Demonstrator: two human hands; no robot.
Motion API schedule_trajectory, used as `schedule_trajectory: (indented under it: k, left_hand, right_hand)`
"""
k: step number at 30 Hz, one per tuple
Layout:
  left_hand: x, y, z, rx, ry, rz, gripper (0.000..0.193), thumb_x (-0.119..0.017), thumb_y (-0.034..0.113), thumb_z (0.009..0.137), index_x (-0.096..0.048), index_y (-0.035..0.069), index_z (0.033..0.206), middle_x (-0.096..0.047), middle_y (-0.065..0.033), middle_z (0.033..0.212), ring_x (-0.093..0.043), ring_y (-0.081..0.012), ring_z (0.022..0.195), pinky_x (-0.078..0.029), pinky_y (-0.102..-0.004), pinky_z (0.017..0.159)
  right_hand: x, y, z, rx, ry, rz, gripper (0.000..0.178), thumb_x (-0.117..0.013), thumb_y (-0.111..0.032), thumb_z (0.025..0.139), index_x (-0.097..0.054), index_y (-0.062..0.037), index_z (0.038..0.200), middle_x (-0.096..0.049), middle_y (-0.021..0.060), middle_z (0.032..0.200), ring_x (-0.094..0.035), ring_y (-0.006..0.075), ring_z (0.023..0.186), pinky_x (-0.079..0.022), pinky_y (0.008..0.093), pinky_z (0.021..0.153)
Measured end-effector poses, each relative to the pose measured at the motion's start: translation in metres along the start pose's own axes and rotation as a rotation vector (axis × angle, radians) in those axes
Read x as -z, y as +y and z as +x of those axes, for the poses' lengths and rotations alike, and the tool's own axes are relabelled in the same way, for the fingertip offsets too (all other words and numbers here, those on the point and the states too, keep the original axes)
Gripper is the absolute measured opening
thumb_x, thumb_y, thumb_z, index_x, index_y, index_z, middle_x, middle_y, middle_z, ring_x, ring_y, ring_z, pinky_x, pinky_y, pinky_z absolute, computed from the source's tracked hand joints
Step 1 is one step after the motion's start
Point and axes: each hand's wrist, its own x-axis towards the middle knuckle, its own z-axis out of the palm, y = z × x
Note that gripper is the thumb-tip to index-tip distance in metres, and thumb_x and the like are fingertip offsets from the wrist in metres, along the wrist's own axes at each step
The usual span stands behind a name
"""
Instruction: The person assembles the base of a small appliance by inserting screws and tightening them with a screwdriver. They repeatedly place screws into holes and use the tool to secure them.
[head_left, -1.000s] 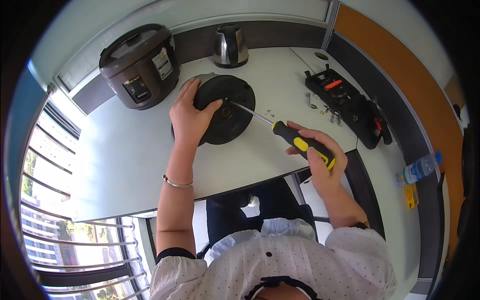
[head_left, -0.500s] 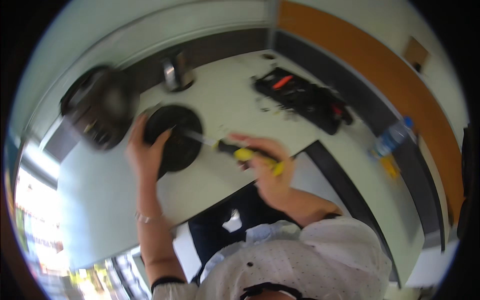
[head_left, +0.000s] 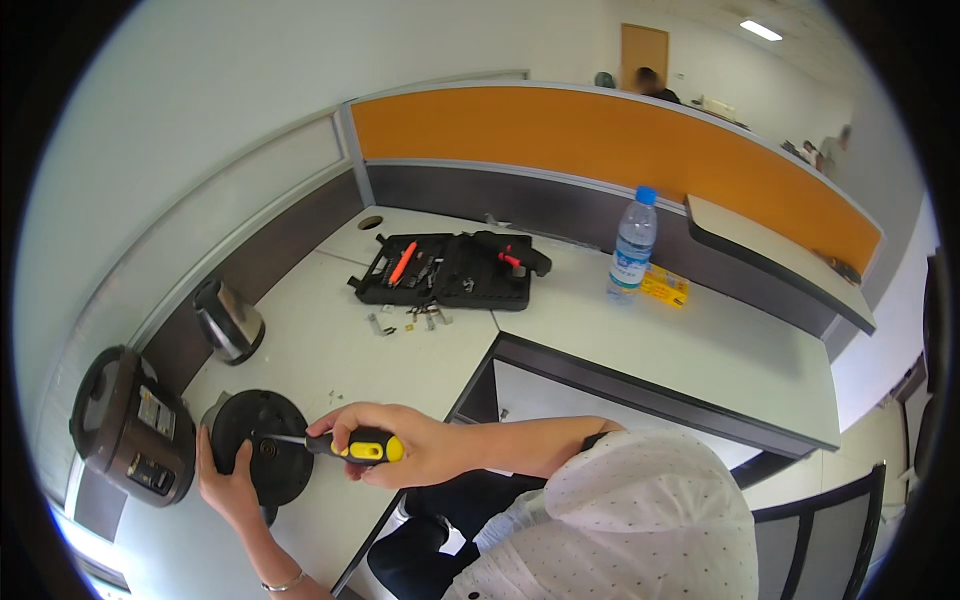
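My right hand is wrapped round the black and yellow handle of a screwdriver. Its metal shaft points left, and the tip meets the face of a round black appliance base near the middle. The base stands tilted up on the desk, its flat side towards me. My left hand grips the base at its left edge, thumb on the face and fingers round the rim. What the tip touches is too small to make out.
A brown rice cooker stands left, with a steel kettle behind it. Farther back lie an open black tool case, a black power drill and loose small parts. A water bottle and yellow box stand right.
My view has swung up and to the right, showing more of the room. Both hands keep hold of the base and the screwdriver, whose tip stays at the base.
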Motion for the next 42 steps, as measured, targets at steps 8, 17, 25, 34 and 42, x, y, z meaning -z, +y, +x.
schedule_trajectory:
  k: [8, 17, 25, 34, 42]
  left_hand:
    - [0.012, -0.024, 0.007, 0.014, -0.016, 0.019, 0.057, -0.075, 0.013, 0.076, -0.056, 0.002, 0.128, -0.059, -0.0185, 0.126, -0.058, -0.0309, 0.113, -0.042, -0.0364, 0.099]
    - [-0.003, -0.024, 0.008, -0.041, -0.017, 0.083, 0.055, -0.074, 0.020, 0.079, -0.056, 0.006, 0.129, -0.062, -0.0177, 0.121, -0.062, -0.0270, 0.104, -0.045, -0.0348, 0.092]
    - [-0.001, 0.007, -0.002, 0.023, -0.049, 0.061, 0.057, -0.078, 0.017, 0.074, -0.058, 0.002, 0.126, -0.061, -0.0163, 0.124, -0.061, -0.0270, 0.108, -0.046, -0.0344, 0.094]
    - [0.008, 0.008, -0.002, 0.011, 0.066, 0.070, 0.060, -0.083, 0.022, 0.062, -0.063, -0.002, 0.113, -0.062, -0.0169, 0.121, -0.061, -0.0314, 0.108, -0.049, -0.0357, 0.092]
    - [0.005, 0.009, -0.001, -0.054, 0.085, 0.079, 0.059, -0.082, 0.021, 0.062, -0.063, -0.003, 0.112, -0.062, -0.0173, 0.120, -0.062, -0.0313, 0.105, -0.051, -0.0352, 0.089]
  right_hand:
    - [0.002, 0.026, 0.015, 0.190, 0.003, -0.151, 0.028, -0.057, -0.001, 0.082, -0.054, 0.0001, 0.110, -0.053, 0.0178, 0.127, -0.062, 0.0142, 0.084, -0.048, 0.0289, 0.079]
    - [-0.002, 0.022, 0.006, 0.003, 0.338, 0.140, 0.022, -0.055, -0.009, 0.087, -0.056, 0.0005, 0.106, -0.058, 0.0065, 0.082, -0.060, 0.0131, 0.063, -0.051, 0.0265, 0.059]
    - [-0.005, 0.035, 0.001, -0.128, 0.466, 0.170, 0.024, -0.059, -0.008, 0.090, -0.060, -0.0005, 0.113, -0.063, 0.0067, 0.093, -0.060, 0.0115, 0.072, -0.052, 0.0250, 0.062]
    - [-0.029, 0.018, 0.004, 0.129, 0.336, -0.196, 0.026, -0.051, -0.003, 0.084, -0.059, 0.0020, 0.108, -0.058, 0.0278, 0.119, -0.067, 0.0213, 0.077, -0.055, 0.0319, 0.076]
    - [-0.008, 0.014, 0.003, 0.121, 0.110, -0.216, 0.028, -0.058, 0.002, 0.075, -0.057, 0.0011, 0.103, -0.053, 0.0258, 0.127, -0.065, 0.0183, 0.084, -0.053, 0.0298, 0.079]
